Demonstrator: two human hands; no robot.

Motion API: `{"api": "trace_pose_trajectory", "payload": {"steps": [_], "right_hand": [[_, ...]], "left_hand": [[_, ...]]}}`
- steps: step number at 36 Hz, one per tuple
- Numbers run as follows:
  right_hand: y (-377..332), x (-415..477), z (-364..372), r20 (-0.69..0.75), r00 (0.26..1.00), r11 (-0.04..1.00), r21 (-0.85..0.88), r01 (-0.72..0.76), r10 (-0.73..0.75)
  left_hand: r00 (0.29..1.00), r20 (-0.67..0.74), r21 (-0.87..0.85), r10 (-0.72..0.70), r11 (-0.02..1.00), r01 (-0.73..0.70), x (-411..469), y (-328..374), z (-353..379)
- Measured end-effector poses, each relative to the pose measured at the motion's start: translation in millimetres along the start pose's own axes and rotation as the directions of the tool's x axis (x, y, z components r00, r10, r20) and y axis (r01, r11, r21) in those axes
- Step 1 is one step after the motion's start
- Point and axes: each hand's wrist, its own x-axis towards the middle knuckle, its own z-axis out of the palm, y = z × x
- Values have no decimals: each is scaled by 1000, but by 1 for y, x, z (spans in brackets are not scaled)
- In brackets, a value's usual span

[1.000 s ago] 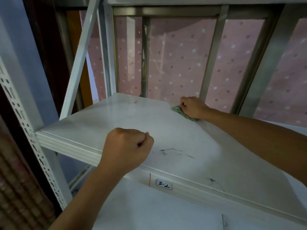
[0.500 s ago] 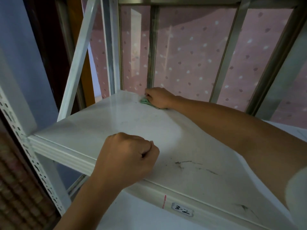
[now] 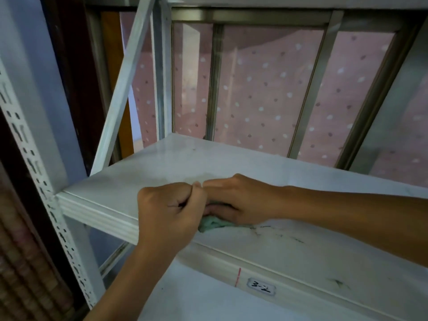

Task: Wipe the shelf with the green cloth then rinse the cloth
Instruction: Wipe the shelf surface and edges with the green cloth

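Note:
The white metal shelf (image 3: 176, 163) fills the middle of the view, with dark scuff marks (image 3: 284, 235) near its front edge. My right hand (image 3: 238, 200) lies on the green cloth (image 3: 212, 224), holding it against the shelf close to the front edge; only a bunched bit of cloth shows under the fingers. My left hand (image 3: 170, 214) is a closed fist resting at the shelf's front edge, right in front of the right hand's fingertips and hiding part of the cloth. It holds nothing that I can see.
A perforated white upright (image 3: 34, 172) and a diagonal brace (image 3: 122, 86) stand at the left. Behind the shelf is a metal-framed window (image 3: 308, 93) with a pink dotted curtain. A label reading 3-2 (image 3: 261, 286) sits on the front rail. A lower shelf (image 3: 196, 295) lies below.
My right hand has dragged the cloth from the shelf's back edge forward to the front edge, beside the left fist. The left fist has stayed at the front edge.

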Motion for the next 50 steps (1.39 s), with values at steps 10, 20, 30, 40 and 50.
{"api": "trace_pose_trajectory", "payload": {"steps": [10,20,30,40,50], "right_hand": [[133,-2,-2,-98,676,662,-142,-736,731],[208,96,22,-45,610,589,-213,-779,791],[136,166,46,98,900,905,-81,-419,425],[11,110,32,58,986,986,-45,158,-156],[61,108,32,-18,927,926,-39,-374,374]], "left_hand": [[995,100,-26,6,1000,-4,0,-3,4],[998,13,-118,-59,991,60,1,-5,3],[996,69,-65,-63,996,68,0,-8,5],[955,46,19,293,956,-294,-8,-13,-2],[884,132,267,449,842,-468,-45,-52,-48]]}}
